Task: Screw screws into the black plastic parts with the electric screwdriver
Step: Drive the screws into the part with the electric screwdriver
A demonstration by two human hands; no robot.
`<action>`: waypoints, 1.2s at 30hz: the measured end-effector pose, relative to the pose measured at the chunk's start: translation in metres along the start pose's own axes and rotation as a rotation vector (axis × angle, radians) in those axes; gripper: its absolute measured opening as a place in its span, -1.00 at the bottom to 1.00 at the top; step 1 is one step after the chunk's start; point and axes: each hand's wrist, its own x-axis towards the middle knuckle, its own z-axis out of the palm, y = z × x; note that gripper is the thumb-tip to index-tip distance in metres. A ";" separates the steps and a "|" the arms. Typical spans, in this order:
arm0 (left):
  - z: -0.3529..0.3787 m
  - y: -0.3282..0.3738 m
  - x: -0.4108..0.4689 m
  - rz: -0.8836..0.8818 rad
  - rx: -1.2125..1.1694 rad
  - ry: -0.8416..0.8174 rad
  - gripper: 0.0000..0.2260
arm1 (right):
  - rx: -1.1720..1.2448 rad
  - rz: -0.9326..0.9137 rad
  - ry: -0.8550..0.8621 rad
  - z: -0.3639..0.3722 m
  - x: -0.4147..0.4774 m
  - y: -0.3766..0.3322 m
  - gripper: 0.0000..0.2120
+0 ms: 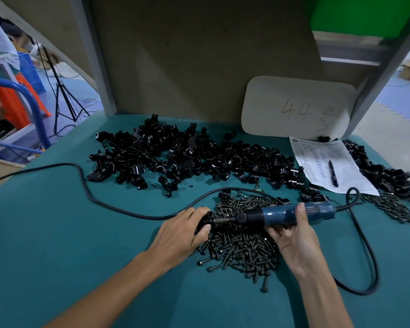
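My left hand (184, 229) grips a black plastic part (205, 220) just above the table. My right hand (294, 235) holds the blue electric screwdriver (287, 213) lying sideways, its bit pointing left into the part, with a screw (220, 220) on the tip. Beneath both hands lies a heap of dark screws (242, 245). A big pile of black plastic parts (187, 155) spreads across the back of the green table (69, 233).
The screwdriver's black cable (85, 183) loops over the table on the left and right. A paper sheet (327, 164) with a pen (332, 172) lies at the right, a beige board (296, 107) behind it. More parts (388, 174) and screws (393, 207) sit far right.
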 end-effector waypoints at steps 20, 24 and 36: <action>0.001 -0.001 0.000 -0.035 -0.028 0.003 -0.56 | 0.007 0.010 -0.025 -0.001 -0.002 0.001 -0.53; 0.001 -0.001 -0.002 -0.041 -0.045 -0.007 -0.62 | 0.013 -0.002 -0.034 -0.001 -0.002 -0.001 -0.54; -0.003 -0.004 -0.007 -0.128 -0.311 0.160 -0.69 | 0.344 -0.036 -0.073 -0.007 -0.006 -0.013 -0.35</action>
